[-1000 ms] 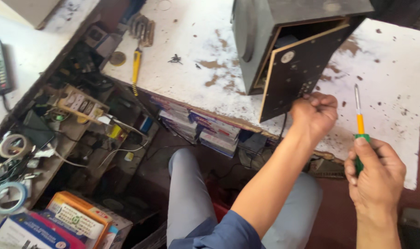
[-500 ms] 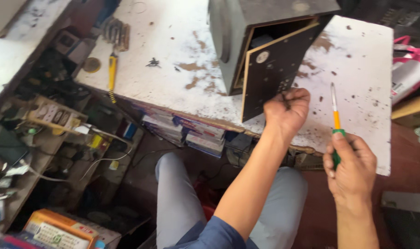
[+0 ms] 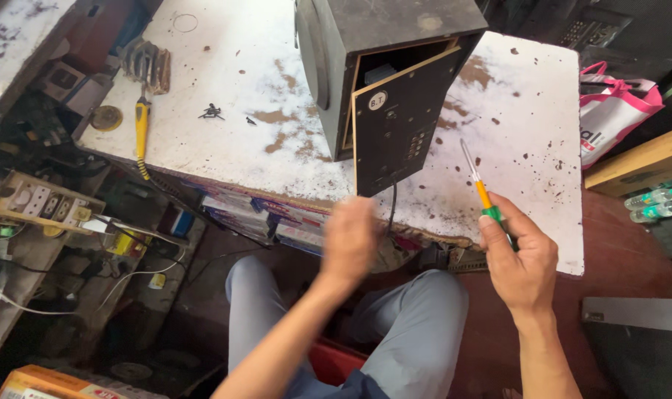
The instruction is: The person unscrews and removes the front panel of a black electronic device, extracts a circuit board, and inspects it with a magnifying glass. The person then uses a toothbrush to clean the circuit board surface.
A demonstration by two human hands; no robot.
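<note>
Bright, even daylight across the white worktop (image 3: 225, 96), nearly washed out at its upper left, with only soft, short shadows beside the dark speaker box (image 3: 384, 81) and under the screwdriver (image 3: 482, 193). Heavy motion blur over the left hand (image 3: 348, 238), fingers smeared past telling apart, while the right hand (image 3: 520, 255) looks sharp. Dim and murky below the worktop edge and along the cluttered left shelf (image 3: 33, 214), detail lost in shadow there, with slight wide-angle stretching toward the corners.
</note>
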